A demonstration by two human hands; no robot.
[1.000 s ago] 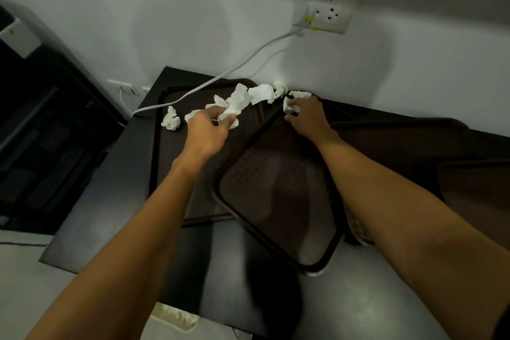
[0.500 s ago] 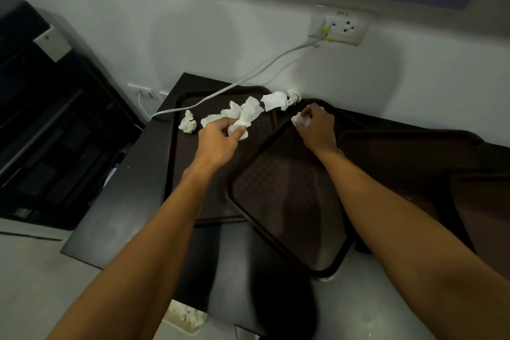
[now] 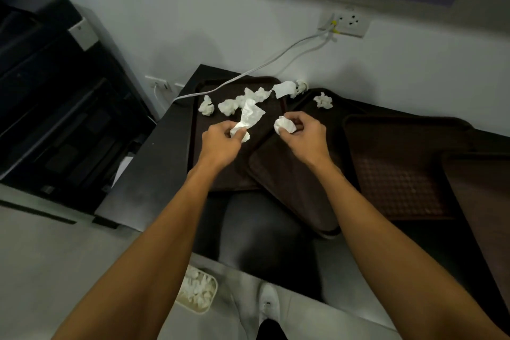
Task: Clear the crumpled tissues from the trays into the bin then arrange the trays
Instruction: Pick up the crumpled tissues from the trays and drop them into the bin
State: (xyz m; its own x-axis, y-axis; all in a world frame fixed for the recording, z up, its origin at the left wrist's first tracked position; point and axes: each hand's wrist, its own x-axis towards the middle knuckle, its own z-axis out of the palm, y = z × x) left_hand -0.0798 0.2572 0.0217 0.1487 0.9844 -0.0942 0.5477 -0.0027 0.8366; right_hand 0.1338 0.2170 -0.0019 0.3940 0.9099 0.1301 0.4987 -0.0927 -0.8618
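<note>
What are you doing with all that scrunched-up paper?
A person is picking crumpled tissues off brown trays on a dark table. The left hand pinches a long tissue and the right hand grips a balled tissue. More loose tissues lie on the far left tray, and one tissue sits on the middle tray. A small bin on the floor below already holds some.

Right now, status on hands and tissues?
Left hand shut on long tissue; right hand shut on balled tissue. Loose tissues remain on left tray. Bin on the floor below, nothing blocking.
</note>
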